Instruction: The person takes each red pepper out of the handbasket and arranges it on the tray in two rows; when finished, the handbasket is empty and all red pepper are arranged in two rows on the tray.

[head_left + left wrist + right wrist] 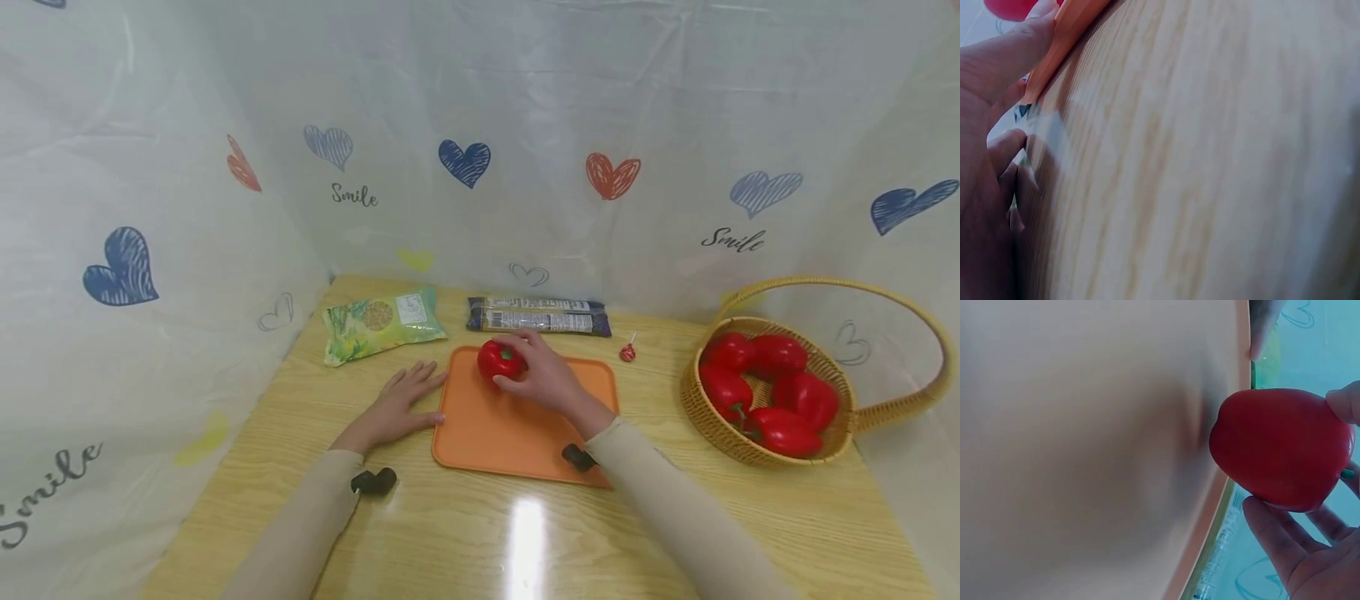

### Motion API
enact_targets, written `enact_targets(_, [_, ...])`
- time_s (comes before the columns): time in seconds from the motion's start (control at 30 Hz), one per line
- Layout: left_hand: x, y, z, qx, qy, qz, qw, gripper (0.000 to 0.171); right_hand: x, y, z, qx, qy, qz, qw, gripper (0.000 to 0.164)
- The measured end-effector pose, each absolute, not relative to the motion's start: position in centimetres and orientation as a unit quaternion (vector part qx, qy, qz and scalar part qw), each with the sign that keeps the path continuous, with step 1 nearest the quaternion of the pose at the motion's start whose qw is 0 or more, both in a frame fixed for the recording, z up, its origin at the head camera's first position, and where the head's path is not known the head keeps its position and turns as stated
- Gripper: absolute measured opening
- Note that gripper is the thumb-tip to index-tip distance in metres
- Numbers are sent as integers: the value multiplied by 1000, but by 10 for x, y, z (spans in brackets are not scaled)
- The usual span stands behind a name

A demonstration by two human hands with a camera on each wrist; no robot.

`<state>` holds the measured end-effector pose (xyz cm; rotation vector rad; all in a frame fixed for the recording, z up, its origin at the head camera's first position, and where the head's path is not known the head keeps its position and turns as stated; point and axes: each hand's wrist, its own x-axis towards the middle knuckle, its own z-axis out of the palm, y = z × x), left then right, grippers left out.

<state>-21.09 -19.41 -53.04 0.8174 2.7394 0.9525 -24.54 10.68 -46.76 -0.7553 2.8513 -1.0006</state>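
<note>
A red bell pepper (497, 361) with a green stem is gripped between the thumb and fingers of my right hand (543, 373), over the far left part of an orange tray (495, 437). In the right wrist view the pepper (1282, 447) appears close to the tray surface; whether it touches cannot be told. My left hand (401, 402) lies with spread fingers on the table, its thumb and fingertips at the tray's left edge. The left wrist view shows its thumb (1016, 50) against the tray rim (1069, 44).
A wicker basket (708, 417) with a tall handle holds several red peppers (783, 432) at the right. Behind the tray lie a green packet (382, 325) and a dark long packet (540, 317). A lollipop (627, 352) lies right of them. A heart-printed curtain (525, 108) surrounds the table.
</note>
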Motion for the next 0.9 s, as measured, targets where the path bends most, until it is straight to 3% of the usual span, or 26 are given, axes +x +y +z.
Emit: enact_targets(0.9, [-210, -194, -528, 266, 910, 311, 73, 79, -258, 72, -475, -237, 921, -307, 32, 71])
